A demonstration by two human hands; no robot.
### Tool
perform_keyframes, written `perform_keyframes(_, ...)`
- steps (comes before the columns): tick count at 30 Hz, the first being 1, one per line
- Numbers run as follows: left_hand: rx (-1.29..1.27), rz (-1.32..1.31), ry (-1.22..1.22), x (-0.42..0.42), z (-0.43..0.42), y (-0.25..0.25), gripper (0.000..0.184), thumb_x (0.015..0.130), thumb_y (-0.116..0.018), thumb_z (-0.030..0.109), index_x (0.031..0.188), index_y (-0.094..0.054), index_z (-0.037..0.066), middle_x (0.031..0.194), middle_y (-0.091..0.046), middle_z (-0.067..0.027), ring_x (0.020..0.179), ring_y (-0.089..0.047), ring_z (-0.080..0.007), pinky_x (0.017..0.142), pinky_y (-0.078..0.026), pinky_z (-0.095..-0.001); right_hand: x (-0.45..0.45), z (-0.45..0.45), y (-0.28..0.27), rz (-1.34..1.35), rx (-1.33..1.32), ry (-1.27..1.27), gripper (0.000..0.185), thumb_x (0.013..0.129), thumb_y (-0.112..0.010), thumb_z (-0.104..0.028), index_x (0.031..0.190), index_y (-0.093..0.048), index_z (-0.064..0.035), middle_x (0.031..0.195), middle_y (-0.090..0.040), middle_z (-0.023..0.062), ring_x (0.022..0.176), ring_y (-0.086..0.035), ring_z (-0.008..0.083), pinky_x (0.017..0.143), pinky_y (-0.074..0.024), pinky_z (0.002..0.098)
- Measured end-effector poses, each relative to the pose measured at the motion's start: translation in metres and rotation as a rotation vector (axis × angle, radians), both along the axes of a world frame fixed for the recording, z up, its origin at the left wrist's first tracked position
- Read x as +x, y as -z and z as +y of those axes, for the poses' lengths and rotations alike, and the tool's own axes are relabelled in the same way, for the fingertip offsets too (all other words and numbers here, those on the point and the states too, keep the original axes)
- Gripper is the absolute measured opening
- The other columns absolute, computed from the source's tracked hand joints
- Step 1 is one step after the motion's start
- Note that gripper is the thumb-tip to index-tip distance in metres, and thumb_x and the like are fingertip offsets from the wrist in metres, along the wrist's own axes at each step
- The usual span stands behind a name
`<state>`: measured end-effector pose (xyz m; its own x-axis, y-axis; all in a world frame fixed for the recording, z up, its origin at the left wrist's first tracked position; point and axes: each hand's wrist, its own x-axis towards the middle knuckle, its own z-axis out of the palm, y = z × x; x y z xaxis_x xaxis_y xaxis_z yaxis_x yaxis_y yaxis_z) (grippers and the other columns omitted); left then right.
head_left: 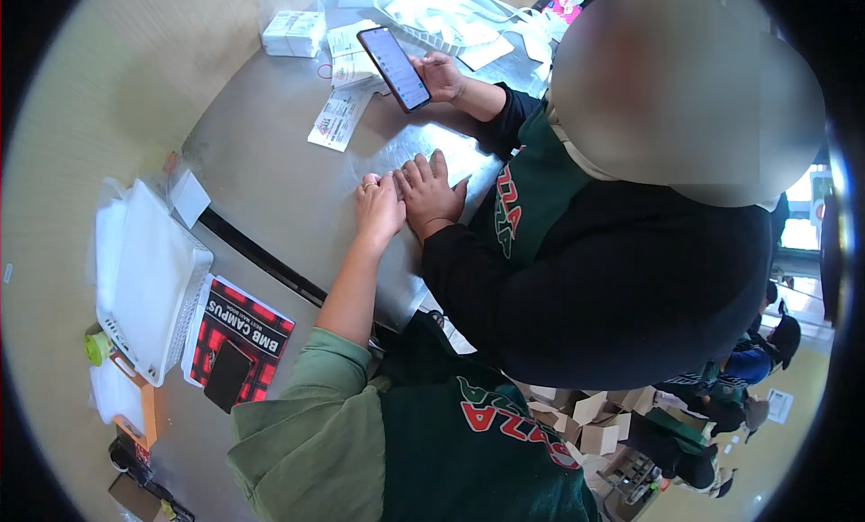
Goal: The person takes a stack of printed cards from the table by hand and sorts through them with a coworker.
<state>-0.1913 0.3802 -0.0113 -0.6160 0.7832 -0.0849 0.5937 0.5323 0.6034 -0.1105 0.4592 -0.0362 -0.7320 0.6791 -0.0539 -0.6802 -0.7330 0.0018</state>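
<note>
My left hand [380,208], with a ring on one finger, rests on the metal table [270,188], its fingers curled under. No object shows in it. A co-worker's spread hand [431,197] lies right beside it, close against its knuckles. The co-worker's other hand [441,76] holds up a smartphone [395,69] with a lit screen. Printed paper slips [341,118] lie on the table below and beside the phone. My right hand is out of view.
A white plastic basket [167,279] stands at the left, near a red and black book [261,319] with a dark phone [229,376] on it. A bundle of slips [294,33] sits at the back. Cardboard boxes [599,423] and other people are at the lower right.
</note>
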Motion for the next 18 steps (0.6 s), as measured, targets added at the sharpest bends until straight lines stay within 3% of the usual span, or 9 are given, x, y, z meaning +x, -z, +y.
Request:
perform_keyframes(4,-0.009,-0.016,-0.022,0.001,0.002,-0.005,0.042,0.069,-0.065,0.012,0.108,-0.052,0.004,0.109,-0.05,-0.0176,0.104,-0.046,-0.0344,0.09,-0.039,-0.0401,-0.002,0.0,-0.006,-0.048,-0.027,0.014,0.074,0.08,-0.027,-0.07,0.136,-0.028,-0.0209,0.131,-0.033,0.015,0.12,-0.028,0.0344,0.106,-0.0097,0.0515)
perform_keyframes(8,-0.048,-0.005,-0.038,0.0,0.004,-0.004,0.041,0.07,-0.065,0.012,0.108,-0.052,0.006,0.112,-0.048,-0.0176,0.106,-0.045,-0.035,0.091,-0.038,-0.0404,-0.002,0.0,-0.004,0.239,0.063,-0.033,0.074,0.078,-0.03,-0.069,0.134,-0.03,-0.0201,0.125,-0.036,0.014,0.115,-0.031,0.033,0.105,-0.013,0.0505)
perform_keyframes(12,-0.052,0.018,0.004,-0.003,0.005,0.0,0.038,0.072,-0.062,0.013,0.108,-0.053,0.006,0.114,-0.048,-0.0185,0.106,-0.046,-0.036,0.093,-0.038,-0.0407,0.002,-0.001,0.002,0.116,0.046,-0.023,0.075,0.078,-0.031,-0.069,0.134,-0.029,-0.0187,0.125,-0.034,0.0136,0.115,-0.028,0.0341,0.104,-0.0108,0.0518)
perform_keyframes(13,-0.042,0.014,-0.01,-0.002,0.006,0.002,0.038,0.072,-0.062,0.013,0.108,-0.053,0.005,0.114,-0.048,-0.0191,0.105,-0.046,-0.0358,0.093,-0.037,-0.0404,0.003,-0.003,-0.004,0.149,0.095,-0.036,0.069,0.08,-0.041,-0.061,0.132,-0.034,-0.0163,0.118,-0.043,0.0156,0.108,-0.041,0.0312,0.099,-0.0269,0.0476)
perform_keyframes(16,-0.065,0.02,0.018,-0.004,0.01,0.005,0.038,0.073,-0.061,0.014,0.108,-0.053,0.003,0.113,-0.048,-0.0199,0.105,-0.047,-0.035,0.094,-0.036,-0.0396,-0.002,0.006,0.015,0.113,0.36,-0.055,0.065,0.08,-0.03,-0.065,0.132,-0.034,-0.0248,0.134,-0.033,0.01,0.121,-0.027,0.0331,0.106,-0.0136,0.0513)
perform_keyframes(18,-0.094,0.023,0.03,-0.006,0.011,0.006,0.039,0.073,-0.062,0.015,0.109,-0.053,0.004,0.113,-0.048,-0.0197,0.106,-0.047,-0.0349,0.094,-0.036,-0.0397,-0.004,0.009,0.022,0.111,0.369,-0.063,0.066,0.081,-0.03,-0.064,0.132,-0.034,-0.0232,0.132,-0.034,0.0114,0.121,-0.028,0.0334,0.106,-0.0142,0.0513)
